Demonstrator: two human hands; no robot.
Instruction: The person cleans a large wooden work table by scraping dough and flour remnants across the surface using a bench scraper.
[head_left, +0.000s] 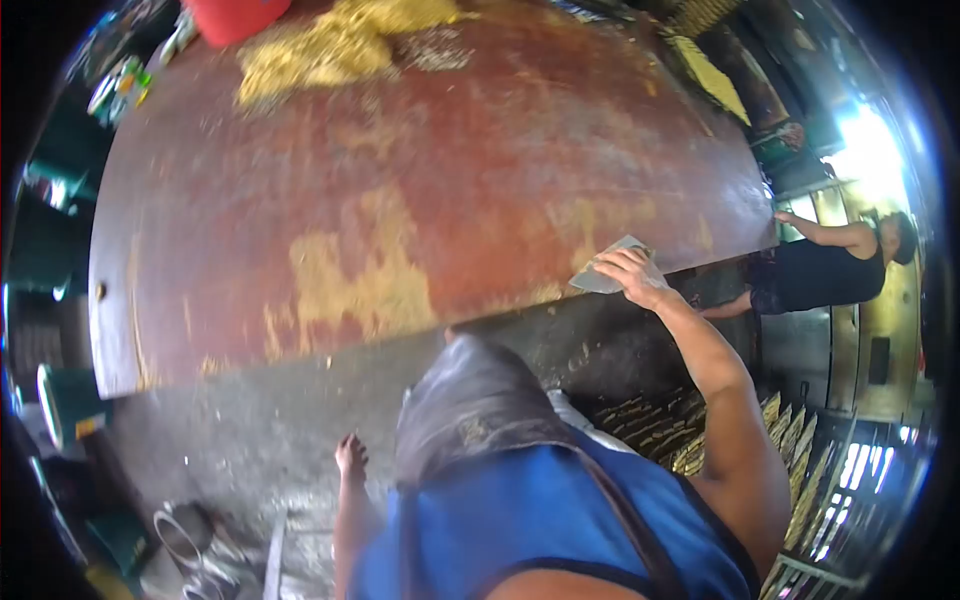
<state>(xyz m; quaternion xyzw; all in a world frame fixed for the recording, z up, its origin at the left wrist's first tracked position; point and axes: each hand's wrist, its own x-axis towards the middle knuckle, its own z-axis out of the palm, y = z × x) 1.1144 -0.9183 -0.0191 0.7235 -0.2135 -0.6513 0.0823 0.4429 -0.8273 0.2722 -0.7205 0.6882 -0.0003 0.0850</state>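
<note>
While the left hand (352,455) hangs near left, fingers loosely curled and, as far as this small view shows, empty, the right hand (642,282) closes around a flat sheet (592,281) at the table's (480,200) near edge, toward the right. Scraping seems in hand; another stroke would call for steady, low contact. Farther off lies a yellow heap (310,62).

A low pass runs open across the middle of the reddish tabletop (500,170), over thin yellowish patches (375,275). Toward the far side, a yellow heap (320,55) and a red container (235,14) (partly out of view) stand in the way; a co-worker (825,270) stands near the right end.
</note>
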